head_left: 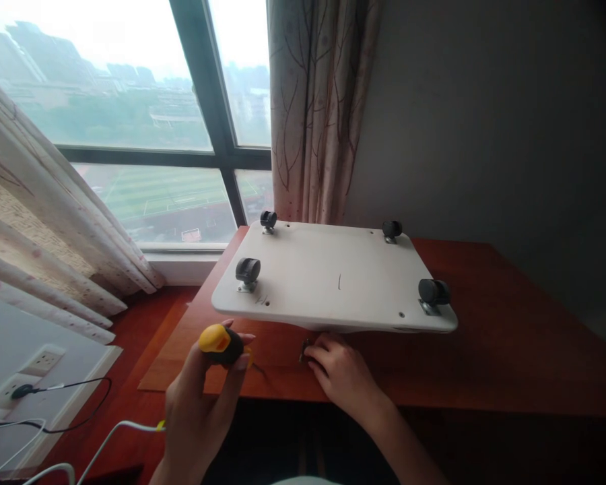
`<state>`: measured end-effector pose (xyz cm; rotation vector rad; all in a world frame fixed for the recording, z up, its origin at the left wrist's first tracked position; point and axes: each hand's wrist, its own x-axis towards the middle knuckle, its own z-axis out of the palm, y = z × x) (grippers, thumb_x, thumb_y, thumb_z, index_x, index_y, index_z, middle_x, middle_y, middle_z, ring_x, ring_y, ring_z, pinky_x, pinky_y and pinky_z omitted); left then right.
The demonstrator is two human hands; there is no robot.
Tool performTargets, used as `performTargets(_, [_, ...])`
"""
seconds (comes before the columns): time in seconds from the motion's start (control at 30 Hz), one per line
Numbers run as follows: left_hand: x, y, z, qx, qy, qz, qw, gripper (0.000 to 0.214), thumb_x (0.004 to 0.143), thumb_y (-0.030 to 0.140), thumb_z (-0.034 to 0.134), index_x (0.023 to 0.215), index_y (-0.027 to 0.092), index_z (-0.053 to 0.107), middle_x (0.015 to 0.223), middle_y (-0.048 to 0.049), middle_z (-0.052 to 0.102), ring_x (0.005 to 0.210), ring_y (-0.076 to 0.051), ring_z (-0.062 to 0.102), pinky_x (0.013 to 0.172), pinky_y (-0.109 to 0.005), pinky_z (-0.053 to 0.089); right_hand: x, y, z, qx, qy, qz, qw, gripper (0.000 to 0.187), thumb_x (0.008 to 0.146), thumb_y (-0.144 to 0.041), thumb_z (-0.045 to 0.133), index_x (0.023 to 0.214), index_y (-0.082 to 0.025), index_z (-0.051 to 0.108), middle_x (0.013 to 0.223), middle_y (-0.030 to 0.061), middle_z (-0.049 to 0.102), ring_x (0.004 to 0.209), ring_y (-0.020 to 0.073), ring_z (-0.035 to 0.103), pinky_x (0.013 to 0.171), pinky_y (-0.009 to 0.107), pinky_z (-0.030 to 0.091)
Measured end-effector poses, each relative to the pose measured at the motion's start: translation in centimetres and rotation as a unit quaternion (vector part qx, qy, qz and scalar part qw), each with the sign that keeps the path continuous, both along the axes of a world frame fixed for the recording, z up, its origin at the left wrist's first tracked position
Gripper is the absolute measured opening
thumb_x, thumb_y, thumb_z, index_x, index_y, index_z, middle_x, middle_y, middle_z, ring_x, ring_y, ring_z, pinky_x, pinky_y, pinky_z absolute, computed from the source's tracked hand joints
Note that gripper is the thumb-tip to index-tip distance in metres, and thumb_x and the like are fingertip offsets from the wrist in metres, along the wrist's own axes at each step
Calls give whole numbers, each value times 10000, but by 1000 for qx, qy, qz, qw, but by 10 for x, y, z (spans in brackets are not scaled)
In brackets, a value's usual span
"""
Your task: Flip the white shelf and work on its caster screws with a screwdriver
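Note:
My left hand (196,397) is wrapped round a screwdriver (222,343) with a yellow and black handle; its thin shaft points away over the table. My right hand (341,370) rests low by the tabletop, fingers pinched at small dark metal pieces (304,351) that look like screws, too small to make out surely. Just beyond both hands lies a white board (323,269), underside up. Black caster wheels stand at its corners, among them the near left caster (248,272) and the near right caster (433,294). Neither hand touches the board visibly.
The board lies on a reddish-brown wooden table (510,337). A window (146,101) and curtains (318,108) are behind it. At lower left, a plug (24,391) sits in a wall socket, and a white cable (116,428) runs near my left wrist.

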<state>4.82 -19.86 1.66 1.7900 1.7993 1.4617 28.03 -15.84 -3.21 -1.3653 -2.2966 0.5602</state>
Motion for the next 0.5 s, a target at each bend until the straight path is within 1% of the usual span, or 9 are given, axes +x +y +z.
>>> performTargets(0.07, [-2, -1, 1, 13, 14, -14, 1000, 310, 936, 406, 615, 1185, 222, 644, 1158, -67, 738, 1085, -222, 703, 958, -331, 527, 0, 1, -1, 8, -12, 2, 1000, 255, 924, -116, 558, 1028, -256, 745, 1024, 55, 685, 984, 207, 642, 846, 295, 526])
performTargets(0.13, [-3, -1, 1, 24, 41, -29, 998, 285, 942, 388, 606, 1166, 217, 650, 1175, -74, 733, 1100, -229, 701, 954, -335, 536, 2, 3, -3, 15, -15, 1, 1000, 267, 937, -113, 536, 1033, -247, 746, 1006, 60, 684, 960, 210, 644, 809, 294, 529])
performTargets(0.23, [-2, -1, 1, 24, 58, -45, 997, 266, 948, 369, 598, 1157, 208, 629, 1067, -67, 764, 974, -220, 738, 878, -330, 575, 4, 2, -4, 15, 6, -9, 1000, 260, 943, -113, 539, 1016, -244, 752, 987, 60, 691, 935, 214, 651, 798, 304, 525])
performTargets(0.3, [-1, 0, 0, 30, 55, -48, 997, 256, 946, 360, 602, 1150, 207, 617, 989, -51, 773, 885, -204, 747, 827, -312, 587, 4, 0, -1, 6, 58, -15, 998, 242, 937, -106, 555, 983, -237, 754, 970, 52, 699, 910, 204, 659, 815, 307, 521])
performTargets(0.4, [3, 1, -2, 43, 50, -40, 997, 232, 948, 346, 598, 1128, 200, 614, 979, -53, 768, 870, -199, 744, 798, -299, 589, 1, -3, 14, -30, 180, -1, 983, 186, 932, -124, 594, 959, -224, 749, 940, 37, 709, 877, 175, 667, 820, 283, 521])
performTargets(0.5, [4, 1, -5, 57, 51, -39, 996, 222, 947, 326, 597, 1132, 204, 613, 977, -46, 763, 882, -194, 739, 796, -288, 584, -5, 1, 40, -51, 263, 18, 963, 124, 922, -171, 637, 957, -219, 746, 923, 24, 716, 847, 155, 664, 775, 259, 519])
